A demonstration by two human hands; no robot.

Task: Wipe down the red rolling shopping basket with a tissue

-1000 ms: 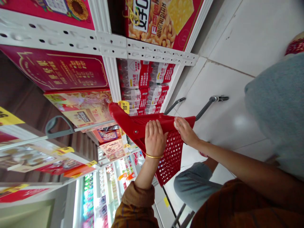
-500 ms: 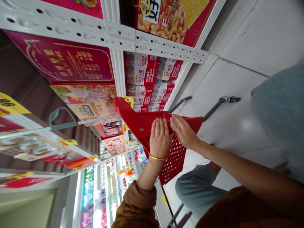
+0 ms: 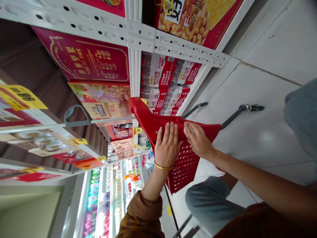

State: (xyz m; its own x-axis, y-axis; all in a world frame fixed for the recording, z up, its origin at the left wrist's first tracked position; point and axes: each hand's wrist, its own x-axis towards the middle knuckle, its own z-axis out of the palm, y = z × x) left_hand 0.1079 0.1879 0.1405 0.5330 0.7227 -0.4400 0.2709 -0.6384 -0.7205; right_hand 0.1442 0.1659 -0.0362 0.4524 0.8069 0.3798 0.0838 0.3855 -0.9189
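The view is turned on its side, with the floor at the right. A red plastic rolling shopping basket (image 3: 187,158) with a perforated wall is in the middle. Its metal pull rod (image 3: 111,119) ends in a grey loop handle (image 3: 77,116). My left hand (image 3: 167,143), with a gold bangle on the wrist, lies flat on the basket's side, fingers stretched out. Close beside it is my right hand (image 3: 199,138), fingers bent against the basket near its rim. A small pale thing shows at its fingertips; I cannot make out what it is.
Shelves hold packs of bottled water (image 3: 160,71), a dark red gift box (image 3: 86,54) and a nut box (image 3: 188,23). A yellow price tag (image 3: 23,97) juts out at left. Black legs with casters (image 3: 247,108) stand on the tiled floor (image 3: 267,86). A grey-trousered leg (image 3: 208,195) is below.
The shelves and basket have shifted rightward in view. My left hand stays flat on the basket; my right hand has moved slightly right, its fingers more bent.
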